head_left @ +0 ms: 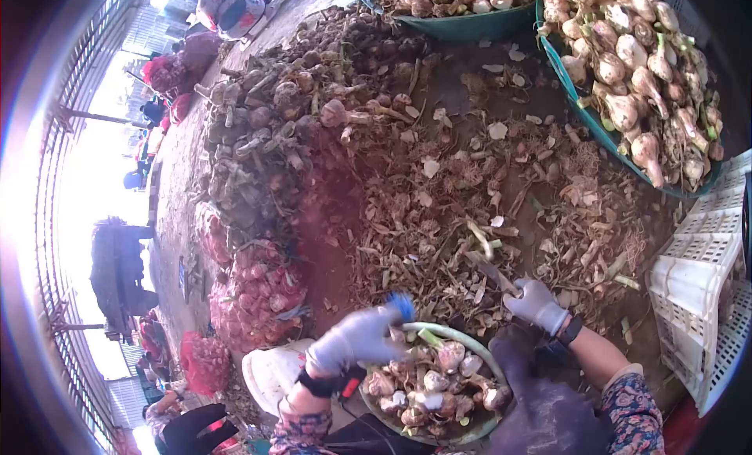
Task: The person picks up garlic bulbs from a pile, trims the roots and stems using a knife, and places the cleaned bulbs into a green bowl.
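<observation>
My right hand (537,306), in a pale glove, is closed around a knife (492,273) whose blade points up and left over the scraps. My left hand (354,339), gloved too, hovers at the left rim of a green basin (475,431); its fingers are smeared by motion. A bright blue patch (401,306) shows at its fingertips, and I cannot tell whether it is held. Garlic bulbs (435,383) fill the basin, some with stems attached. Dark cloth (548,404) covers my knee beside it.
Cut stems and peelings (423,243) litter the floor ahead. A garlic heap (266,118) and red mesh sacks (254,302) lie left. A heaped green tub (568,87) stands at upper right, above a white crate (689,279). A white bucket (262,377) is beside my left wrist.
</observation>
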`<act>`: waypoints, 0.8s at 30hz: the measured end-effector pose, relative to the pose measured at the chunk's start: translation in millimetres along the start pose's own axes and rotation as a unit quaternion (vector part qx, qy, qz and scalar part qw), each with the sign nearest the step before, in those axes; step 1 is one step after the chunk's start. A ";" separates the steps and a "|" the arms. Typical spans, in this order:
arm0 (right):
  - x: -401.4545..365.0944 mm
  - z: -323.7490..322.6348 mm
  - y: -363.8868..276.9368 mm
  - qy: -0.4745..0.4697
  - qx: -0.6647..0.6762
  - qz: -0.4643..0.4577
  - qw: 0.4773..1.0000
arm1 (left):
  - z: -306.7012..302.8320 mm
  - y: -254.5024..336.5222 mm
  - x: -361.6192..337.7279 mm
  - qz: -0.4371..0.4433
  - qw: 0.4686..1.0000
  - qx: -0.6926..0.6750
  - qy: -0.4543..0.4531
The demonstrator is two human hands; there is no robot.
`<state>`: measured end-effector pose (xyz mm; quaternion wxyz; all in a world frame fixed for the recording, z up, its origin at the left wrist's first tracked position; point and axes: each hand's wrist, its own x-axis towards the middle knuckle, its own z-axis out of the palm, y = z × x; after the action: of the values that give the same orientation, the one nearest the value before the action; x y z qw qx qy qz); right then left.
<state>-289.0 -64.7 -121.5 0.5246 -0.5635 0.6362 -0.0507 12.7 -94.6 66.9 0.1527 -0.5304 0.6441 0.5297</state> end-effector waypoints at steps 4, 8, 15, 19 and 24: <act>8.1 2.8 -8.1 0.003 0.026 -0.022 0.999 | -65.2 -65.9 119.0 -0.041 0.877 -0.222 0.425; 10.7 -2.3 -3.0 0.009 0.026 -0.013 1.000 | -136.2 -162.1 288.4 -0.200 0.732 -0.350 0.550; 15.5 -20.7 10.8 0.086 0.028 -0.023 0.996 | -123.5 -84.0 328.2 -0.187 0.721 -0.281 0.606; 24.2 -29.1 0.5 0.092 0.029 -0.046 0.994 | -45.9 -40.6 265.0 -0.041 0.953 -0.108 0.280; 16.6 -43.5 -3.4 0.126 0.082 -0.050 0.987 | -23.5 -21.4 172.7 0.030 0.998 0.013 0.062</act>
<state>-315.2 -101.7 -110.0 0.4812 -0.5390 0.6620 -0.1994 -28.1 -201.8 -66.0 0.1032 -0.5407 0.6749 0.4914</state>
